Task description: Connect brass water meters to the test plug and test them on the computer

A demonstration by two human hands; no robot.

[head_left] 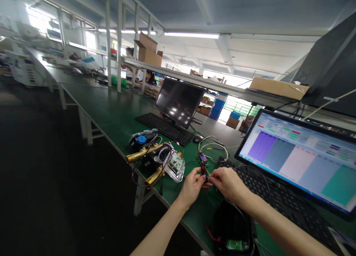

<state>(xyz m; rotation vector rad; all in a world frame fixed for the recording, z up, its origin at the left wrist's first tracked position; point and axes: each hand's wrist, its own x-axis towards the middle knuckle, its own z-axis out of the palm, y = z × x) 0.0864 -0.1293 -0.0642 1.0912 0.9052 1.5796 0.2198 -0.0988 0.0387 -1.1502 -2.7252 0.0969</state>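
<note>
My left hand (pixel 193 183) is closed around a small black device (pixel 204 170) that shows a red spot on its face. A purple connector piece (pixel 203 158) sits just beyond the device, with thin cables running from that area. Close beside it, my right hand (pixel 226 182) pinches with thumb and fingertips at the lower end of the device. What lies between those fingertips is too small to make out, perhaps a thin wire. Left of my hands is a clear-cased circuit board (pixel 176 164) among brass pipe fittings (pixel 144 153) with wires.
A lit monitor (pixel 300 159) and keyboard (pixel 278 196) stand to the right. Farther back are a dark monitor (pixel 179 100), another keyboard (pixel 165 128) and a mouse (pixel 197 138). A black item with a green part (pixel 236 245) lies near the bench's front edge. Coiled cable (pixel 214 146) lies beyond my hands.
</note>
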